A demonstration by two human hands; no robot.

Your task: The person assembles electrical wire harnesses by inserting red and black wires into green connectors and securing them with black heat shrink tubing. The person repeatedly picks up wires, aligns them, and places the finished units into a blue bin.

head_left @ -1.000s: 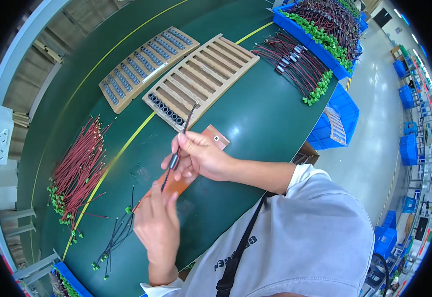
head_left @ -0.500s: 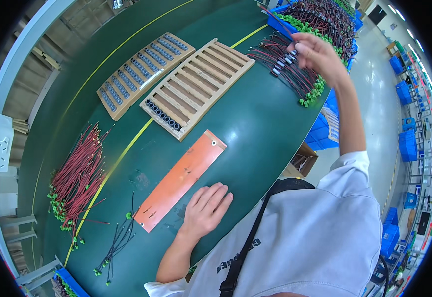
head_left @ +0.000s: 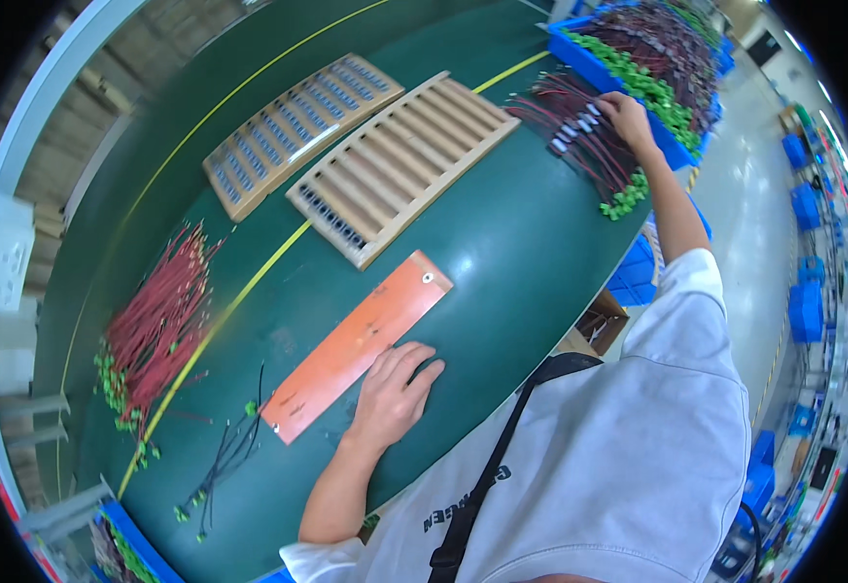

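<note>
My right hand (head_left: 628,119) reaches to the far right, its fingers pinched at a pile of red and black wires (head_left: 589,160) with green connectors. White and black cylindrical pieces (head_left: 573,130) sit in a row on these wires, just beside the fingertips. The fingers partly hide what they grip, which seems to be one of the wires. My left hand (head_left: 393,394) lies on the green table with its fingers stretched out, beside a long orange strip (head_left: 356,345), and holds nothing.
A slotted wooden tray (head_left: 404,165) has black round parts in its nearest slot. Behind it stands a second tray (head_left: 297,126) with rows of grey parts. Red wires (head_left: 161,321) and a few black wires (head_left: 224,471) lie at left. A blue bin (head_left: 579,44) heaped with wires stands far right.
My right hand has come down from above the wire pile to the white and black pieces, bringing the wire it held. My left hand has barely moved. The whole view has shifted slightly.
</note>
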